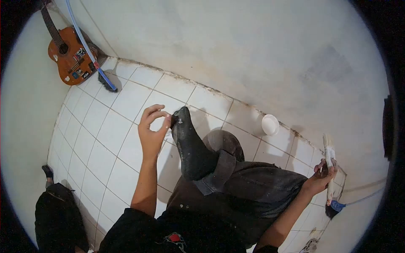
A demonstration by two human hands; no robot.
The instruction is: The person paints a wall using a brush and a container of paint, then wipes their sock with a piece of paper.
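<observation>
My left hand (152, 130) is closed in a pinch at the toe of a dark sock (185, 141), thumb and forefinger meeting on the fabric. The sock is on my raised foot, which rests across my other leg, and it has pale specks near the toes. On the right, my right hand (321, 179) is wrapped round a paintbrush (330, 154). Its pale bristles point up toward the wall, and the light handle runs down below my fingers. Both my trouser legs (261, 181) are dark and dusty.
A white tub (270, 125) stands by the wall. A guitar (69, 57) leans in the far left corner beside a blue broom (107, 82). Another blue brush (336, 206) lies at right. Another person's dark-clothed leg (59, 215) is at lower left. White tiles (101, 126) cover the floor.
</observation>
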